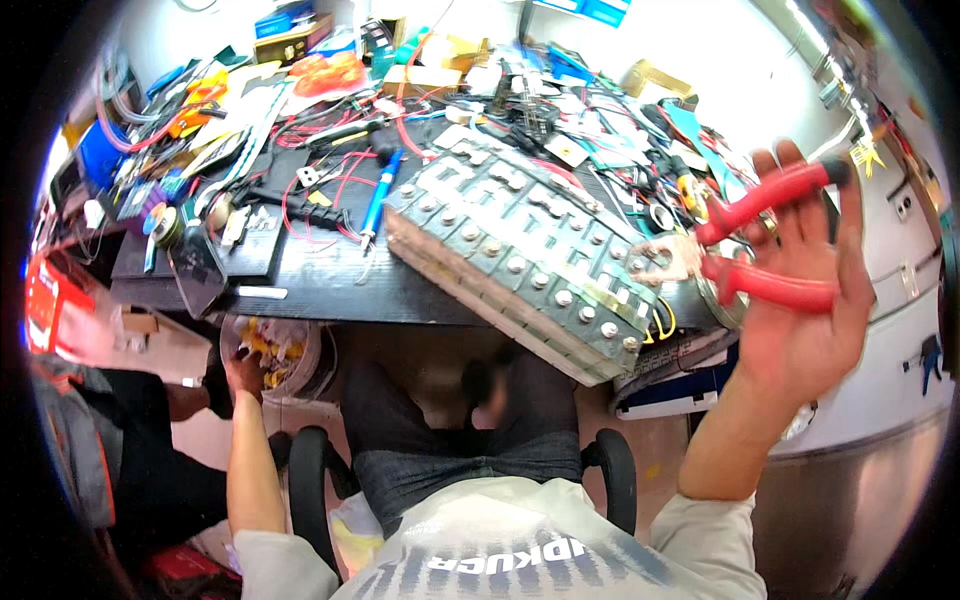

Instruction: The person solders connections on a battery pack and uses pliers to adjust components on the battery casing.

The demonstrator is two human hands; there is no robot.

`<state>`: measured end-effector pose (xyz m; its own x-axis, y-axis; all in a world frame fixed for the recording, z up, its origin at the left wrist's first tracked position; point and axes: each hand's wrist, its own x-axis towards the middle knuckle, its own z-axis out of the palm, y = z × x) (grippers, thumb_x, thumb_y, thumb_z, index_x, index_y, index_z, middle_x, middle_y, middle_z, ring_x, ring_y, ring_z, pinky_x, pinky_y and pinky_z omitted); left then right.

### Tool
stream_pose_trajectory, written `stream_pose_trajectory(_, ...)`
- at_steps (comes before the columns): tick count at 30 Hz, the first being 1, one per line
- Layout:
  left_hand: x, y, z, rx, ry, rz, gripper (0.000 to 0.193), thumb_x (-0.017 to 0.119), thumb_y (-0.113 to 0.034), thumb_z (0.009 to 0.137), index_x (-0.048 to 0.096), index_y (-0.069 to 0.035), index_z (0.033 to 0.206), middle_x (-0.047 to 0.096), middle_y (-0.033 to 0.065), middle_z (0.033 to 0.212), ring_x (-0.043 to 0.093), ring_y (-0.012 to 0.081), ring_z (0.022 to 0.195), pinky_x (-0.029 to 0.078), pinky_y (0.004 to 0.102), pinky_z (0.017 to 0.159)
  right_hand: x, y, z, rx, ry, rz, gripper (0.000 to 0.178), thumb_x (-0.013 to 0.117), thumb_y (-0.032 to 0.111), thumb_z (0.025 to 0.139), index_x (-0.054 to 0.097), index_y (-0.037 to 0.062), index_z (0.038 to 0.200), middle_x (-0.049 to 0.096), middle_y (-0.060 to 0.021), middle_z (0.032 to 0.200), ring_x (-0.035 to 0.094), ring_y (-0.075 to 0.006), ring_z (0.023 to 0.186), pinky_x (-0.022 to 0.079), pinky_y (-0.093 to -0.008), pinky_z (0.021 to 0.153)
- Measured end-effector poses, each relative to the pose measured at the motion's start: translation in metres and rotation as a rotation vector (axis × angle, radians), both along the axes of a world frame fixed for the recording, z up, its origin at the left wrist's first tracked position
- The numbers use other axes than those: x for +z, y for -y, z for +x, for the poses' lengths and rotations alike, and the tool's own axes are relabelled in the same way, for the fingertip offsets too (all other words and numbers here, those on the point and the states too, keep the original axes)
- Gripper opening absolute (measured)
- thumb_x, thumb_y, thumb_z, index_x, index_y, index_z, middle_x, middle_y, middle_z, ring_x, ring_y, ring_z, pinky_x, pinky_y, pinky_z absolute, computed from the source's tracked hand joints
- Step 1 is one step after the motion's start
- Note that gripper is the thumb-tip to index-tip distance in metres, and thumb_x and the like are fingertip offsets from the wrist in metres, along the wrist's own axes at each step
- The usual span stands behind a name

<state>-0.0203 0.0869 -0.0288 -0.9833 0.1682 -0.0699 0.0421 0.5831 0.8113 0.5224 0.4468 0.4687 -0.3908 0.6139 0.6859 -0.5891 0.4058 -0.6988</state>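
My right hand [806,335] is raised at the right with the palm in view and the fingers long. It holds red-handled pliers [765,288], whose two handles are spread apart across the fingers and palm. Their pale jaws reach the right end of a battery pack [510,235]. The pack is a long grey block with rows of round metal terminals on top, lying aslant and jutting past the table's front edge. Low on the left, my left hand [243,376] hangs at the rim of a white bucket [318,365] with yellow and white scraps inside. Its fingers are too small and blurred to read.
The dark table [330,285] bears a blue pen-like tool [381,195], red wires, a spool [165,228] and heaped tools and boxes. Chair armrests [612,475] flank my legs. Another person's dark-clothed leg [165,470] is close by on the left. A white cabinet [850,375] stands right.
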Motion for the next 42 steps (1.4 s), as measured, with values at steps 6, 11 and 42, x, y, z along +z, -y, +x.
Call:
stream_pose_trajectory(6,0.012,-0.017,0.085,-0.26,-0.006,0.384,0.027,0.074,-0.004,0.099,0.074,0.008,0.123,0.081,0.0138,0.113,0.076,0.0232,0.103,0.058,0.0348,0.096,-0.011,-0.037,-0.061,-0.29,0.145,0.027,0.066,0.058,0.032,0.113,0.035,0.0061,0.17,0.066,-0.0221,0.146,0.066,-0.0312,0.136,0.059,-0.0406,0.095)
stream_pose_trajectory(11,0.039,-0.023,0.145,-0.367,0.047,0.288,0.023,0.076,-0.004,0.099,0.076,0.006,0.12,0.081,0.0148,0.107,0.075,0.0233,0.101,0.058,0.0354,0.093,-0.022,-0.052,-0.076,-0.193,0.101,-0.046,0.08,0.071,0.033,0.108,0.032,0.0025,0.17,0.073,-0.0156,0.123,0.078,-0.025,0.095,0.063,-0.0332,0.081)
stream_pose_trajectory(42,0.105,0.014,0.144,-0.437,0.008,-0.305,0.026,0.078,-0.014,0.095,0.076,0.005,0.113,0.079,0.0229,0.104,0.076,0.0306,0.098,0.057,0.0408,0.089,-0.331,-0.048,0.18,-0.322,1.616,-0.195,0.041,0.078,0.023,0.09,0.068,0.0006,0.123,0.074,-0.0272,0.12,0.07,-0.0487,0.114,0.058,-0.0502,0.097)
